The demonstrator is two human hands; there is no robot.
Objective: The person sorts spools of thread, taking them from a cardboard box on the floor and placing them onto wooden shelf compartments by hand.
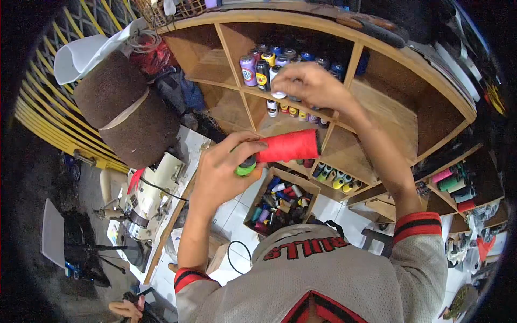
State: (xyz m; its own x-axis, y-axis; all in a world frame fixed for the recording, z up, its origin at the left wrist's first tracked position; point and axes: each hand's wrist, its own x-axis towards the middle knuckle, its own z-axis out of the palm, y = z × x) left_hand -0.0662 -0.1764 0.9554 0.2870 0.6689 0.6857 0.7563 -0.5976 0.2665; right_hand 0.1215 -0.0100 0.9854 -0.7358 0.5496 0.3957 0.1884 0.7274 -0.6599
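My left hand (223, 167) is closed around a large red thread spool (288, 146), held nearly level in front of the shelves. A bright green rim (246, 170) and a dark end show under the same fingers; what they belong to is partly hidden. My right hand (312, 86) reaches to the upper middle compartment with curled fingers. Its fingertips overlap a white thread spool (278, 95); whether they grip it I cannot tell. Just left of it stand a black spool with a yellow label (262, 75) and a lilac spool (247, 71).
A wooden shelf unit (288, 15) curves across the front. Small spools (293, 111) line the compartment below. On the tiled floor, a cardboard box (318, 191) holds mixed spools. A sewing machine (161, 175) and a brown fabric roll (116, 107) are at left.
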